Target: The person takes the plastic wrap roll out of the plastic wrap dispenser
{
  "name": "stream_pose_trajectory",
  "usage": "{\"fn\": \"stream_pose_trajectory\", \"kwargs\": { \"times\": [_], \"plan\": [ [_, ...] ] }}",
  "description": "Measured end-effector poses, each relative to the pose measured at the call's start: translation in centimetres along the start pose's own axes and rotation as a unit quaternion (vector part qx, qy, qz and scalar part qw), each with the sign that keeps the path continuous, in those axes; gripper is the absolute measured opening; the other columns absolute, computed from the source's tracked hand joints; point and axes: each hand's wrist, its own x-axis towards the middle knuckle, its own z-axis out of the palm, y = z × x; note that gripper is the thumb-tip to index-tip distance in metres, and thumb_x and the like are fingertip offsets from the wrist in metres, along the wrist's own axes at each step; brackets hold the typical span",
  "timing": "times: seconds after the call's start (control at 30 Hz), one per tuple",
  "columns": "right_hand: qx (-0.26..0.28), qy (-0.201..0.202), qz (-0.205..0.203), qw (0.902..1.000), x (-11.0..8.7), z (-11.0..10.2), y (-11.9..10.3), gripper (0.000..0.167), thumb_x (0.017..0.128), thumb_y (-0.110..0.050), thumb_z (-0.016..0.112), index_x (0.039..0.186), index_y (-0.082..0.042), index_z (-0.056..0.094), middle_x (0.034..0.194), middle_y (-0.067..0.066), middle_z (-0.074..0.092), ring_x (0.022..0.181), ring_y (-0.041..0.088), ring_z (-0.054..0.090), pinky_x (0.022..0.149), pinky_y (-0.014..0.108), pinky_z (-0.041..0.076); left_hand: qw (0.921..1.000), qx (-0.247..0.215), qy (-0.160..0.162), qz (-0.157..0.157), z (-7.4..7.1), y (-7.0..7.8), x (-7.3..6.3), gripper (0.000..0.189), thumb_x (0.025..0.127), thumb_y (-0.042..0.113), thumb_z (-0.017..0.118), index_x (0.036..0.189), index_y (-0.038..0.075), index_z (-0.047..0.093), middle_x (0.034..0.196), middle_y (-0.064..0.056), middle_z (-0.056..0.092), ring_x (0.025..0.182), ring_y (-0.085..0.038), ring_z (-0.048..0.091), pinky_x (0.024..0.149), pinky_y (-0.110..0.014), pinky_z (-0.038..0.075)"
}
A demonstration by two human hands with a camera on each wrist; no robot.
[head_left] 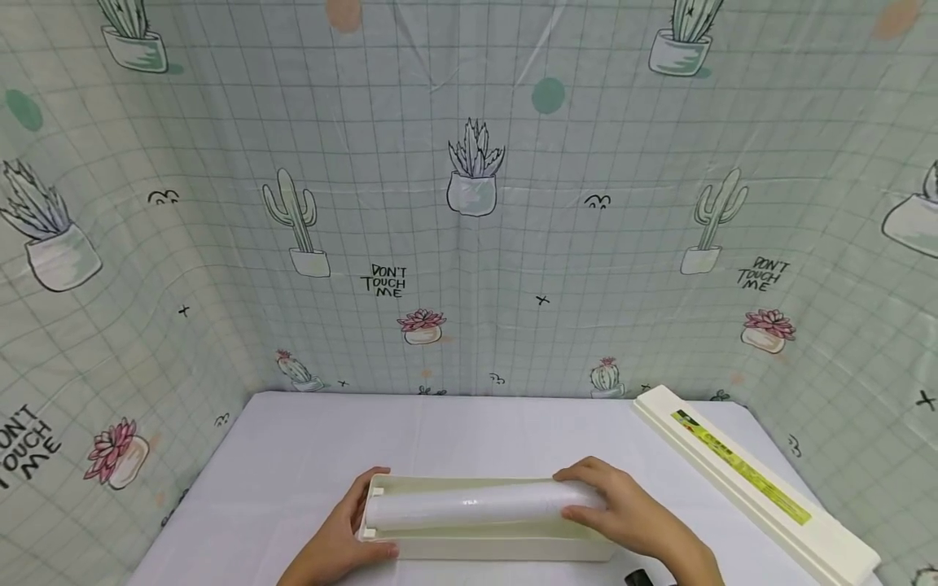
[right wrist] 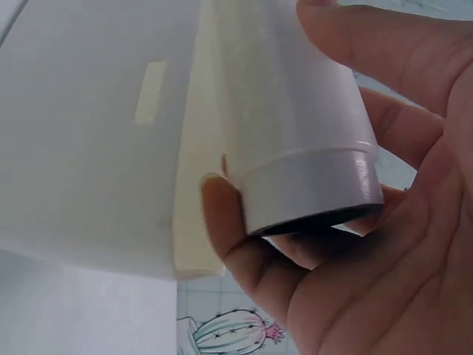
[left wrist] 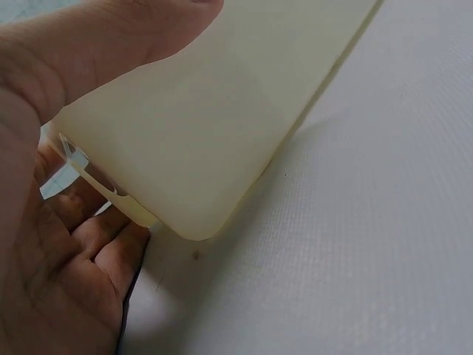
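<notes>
A roll of cling film [head_left: 469,506] lies lengthwise in a long cream box [head_left: 491,549] near the table's front edge. Its right end is tilted up a little. My left hand [head_left: 340,531] grips the box's left end, thumb on the front side and fingers round the back; the left wrist view shows the box's smooth cream face [left wrist: 199,133]. At the other end, my right hand [head_left: 619,505] holds the roll between thumb and fingers. In the right wrist view, the roll's end [right wrist: 310,185] has a dark rim and sits among the fingers.
A long cream lid [head_left: 758,480] with a yellow-green label lies slanted on the table's right side. A small black object [head_left: 639,578] shows at the bottom edge, partly cut off. Cloth printed with cacti [head_left: 469,244] stands round the white table [head_left: 308,439].
</notes>
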Motion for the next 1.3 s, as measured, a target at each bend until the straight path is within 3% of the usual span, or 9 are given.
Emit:
{"fn": "stream_pose_trajectory", "kwargs": {
  "times": [0.3,0.4,0.63,0.8,1.03,1.17,1.3],
  "plan": [
    [0.032,-0.038,0.088,0.9949,-0.14,0.03,-0.39,0.046,0.089,-0.037,0.081,0.127,-0.014,0.070,0.124,0.002,0.072,0.102,0.001,0.062,0.083,0.027,0.053,0.9999,-0.008,-0.006,0.006,0.16,-0.33,0.08,0.101,0.083,0.006,0.084,0.161,0.011,0.019,0.155,-0.021,0.039,0.124,-0.013,0.058,0.096,-0.026,0.053],
    [0.036,-0.051,0.101,0.9930,-0.07,0.09,-0.48,0.052,0.086,-0.039,0.084,0.128,-0.012,0.069,0.125,0.004,0.072,0.100,0.002,0.061,0.081,0.027,0.053,1.0000,-0.004,-0.002,0.006,0.23,-0.42,0.06,0.102,0.083,0.007,0.085,0.161,0.012,0.019,0.155,-0.021,0.039,0.124,-0.012,0.058,0.096,-0.025,0.052],
    [0.020,-0.070,0.101,0.9922,0.12,0.30,-0.54,0.066,0.079,-0.044,0.088,0.132,-0.010,0.069,0.128,0.007,0.071,0.101,0.006,0.062,0.082,0.028,0.053,0.9999,0.006,0.002,0.009,0.25,-0.51,0.00,0.101,0.083,0.007,0.085,0.161,0.012,0.020,0.154,-0.021,0.041,0.124,-0.014,0.059,0.095,-0.026,0.053],
    [-0.001,-0.067,0.074,0.9950,0.22,0.48,-0.37,0.055,0.080,-0.046,0.087,0.125,-0.016,0.074,0.117,0.000,0.075,0.096,0.002,0.061,0.078,0.027,0.053,1.0000,0.001,-0.001,0.005,0.25,-0.47,-0.14,0.099,0.084,0.007,0.084,0.160,0.011,0.020,0.153,-0.020,0.041,0.123,-0.017,0.058,0.095,-0.027,0.053],
    [0.005,-0.055,0.055,0.9970,0.40,0.61,-0.56,0.037,0.081,-0.035,0.088,0.113,-0.024,0.075,0.107,-0.011,0.073,0.088,-0.001,0.060,0.075,0.026,0.053,1.0000,-0.001,0.002,0.001,0.31,-0.16,-0.06,0.101,0.084,0.008,0.085,0.161,0.012,0.020,0.154,-0.021,0.040,0.124,-0.017,0.057,0.095,-0.026,0.052],
    [0.006,-0.057,0.064,0.9963,0.42,0.83,-0.75,0.034,0.080,-0.032,0.089,0.109,-0.024,0.073,0.103,-0.011,0.072,0.084,-0.001,0.059,0.072,0.025,0.052,1.0000,0.000,0.001,0.000,0.26,-0.06,-0.08,0.100,0.084,0.008,0.085,0.160,0.011,0.020,0.154,-0.021,0.040,0.124,-0.017,0.057,0.095,-0.027,0.053],
    [-0.003,-0.061,0.072,0.9955,0.56,0.95,-0.81,0.041,0.079,-0.039,0.089,0.112,-0.020,0.074,0.109,-0.005,0.074,0.089,-0.001,0.061,0.076,0.026,0.053,1.0000,0.000,0.001,-0.001,0.28,-0.02,-0.02,0.100,0.084,0.008,0.084,0.160,0.011,0.020,0.154,-0.021,0.040,0.124,-0.018,0.057,0.095,-0.027,0.053]
  ]
}}
